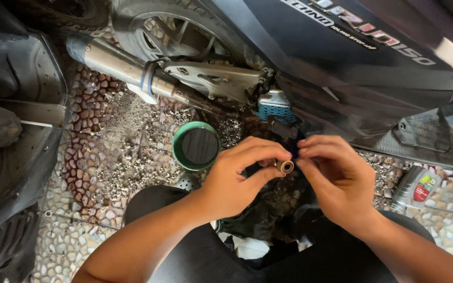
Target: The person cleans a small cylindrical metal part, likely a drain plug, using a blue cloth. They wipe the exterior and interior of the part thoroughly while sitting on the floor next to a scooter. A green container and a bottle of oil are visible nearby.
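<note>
My left hand (239, 175) pinches a small brass-coloured cylindrical bushing (284, 166) between thumb and fingers, its open end facing the camera. My right hand (336, 175) meets it from the right, fingertips pressing a small dark piece (295, 152) against the bushing's top; what that piece is cannot be told. Both hands hover above my dark-trousered knees, just in front of the black scooter body (352, 63). A blue perforated footpeg (274, 106) sits right behind the hands.
A green bowl with dark liquid (196, 146) stands on the pebbled ground left of the hands. The chrome exhaust pipe (127, 65) and rear wheel (176, 31) lie beyond. A grey oil bottle (417, 187) lies at right; another vehicle's black panel (11, 131) crowds the left.
</note>
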